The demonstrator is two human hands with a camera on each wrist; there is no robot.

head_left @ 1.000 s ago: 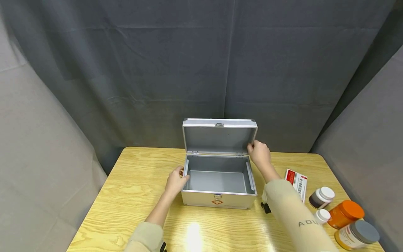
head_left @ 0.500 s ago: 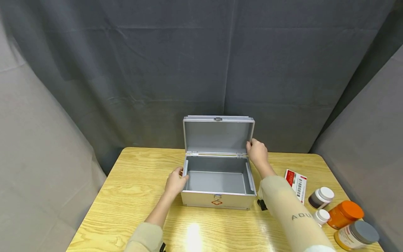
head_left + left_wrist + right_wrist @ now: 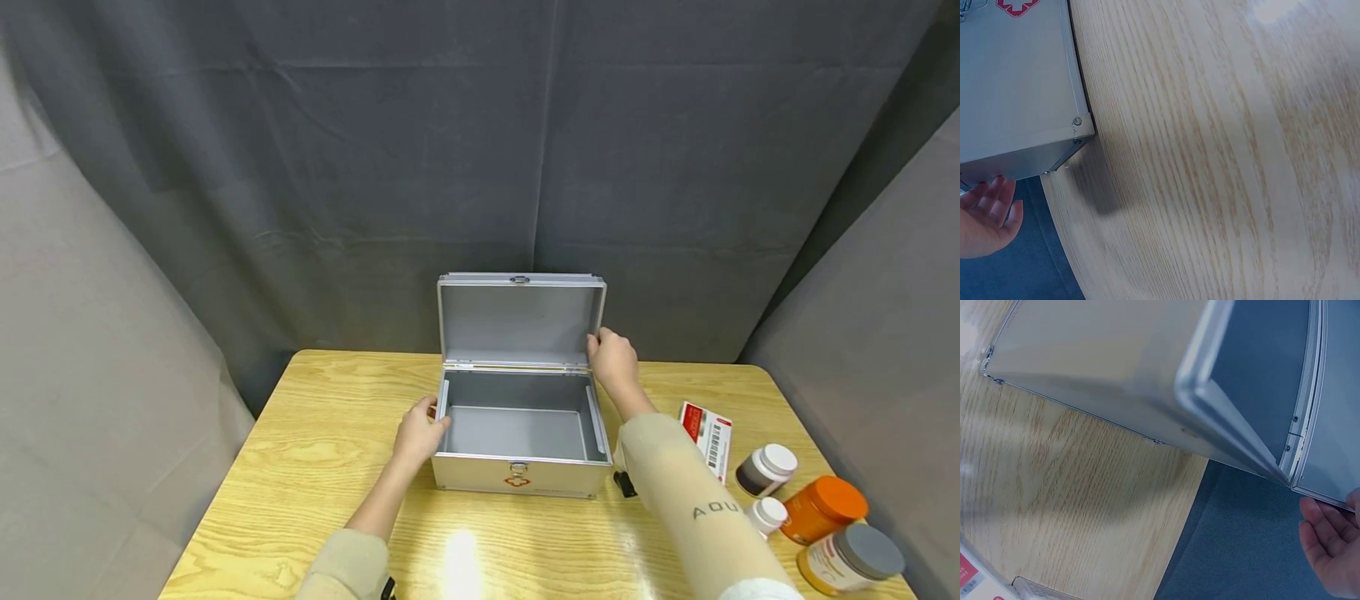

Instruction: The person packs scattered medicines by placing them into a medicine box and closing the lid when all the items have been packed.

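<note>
A silver first-aid box [image 3: 480, 475] with a red cross emblem on its front stands on the table, its grey inside bare. The box's lid [image 3: 521, 325] is raised at the back. My left hand [image 3: 417, 433] holds the left side wall, thumb at the rim and fingers against the outside; in the left wrist view those fingers [image 3: 997, 200] touch the box's side. Near the hinge, my right hand [image 3: 617, 367] pinches the right edge of the lid. The right wrist view shows its fingers [image 3: 1325, 531] outside that edge and the thumb partly cut off by the frame.
On the wooden table [image 3: 322, 450], to the right, lie a red-and-white carton [image 3: 708, 437], a dark bottle with a white cap [image 3: 767, 469], a small white bottle [image 3: 767, 515], an orange jar [image 3: 825, 510] and a grey-lidded jar [image 3: 851, 560]. A dark curtain [image 3: 375, 183] hangs behind.
The lid has swung further back and stands more upright, with my right hand moving slightly left along with it. The left hand and the box body have stayed in place.
</note>
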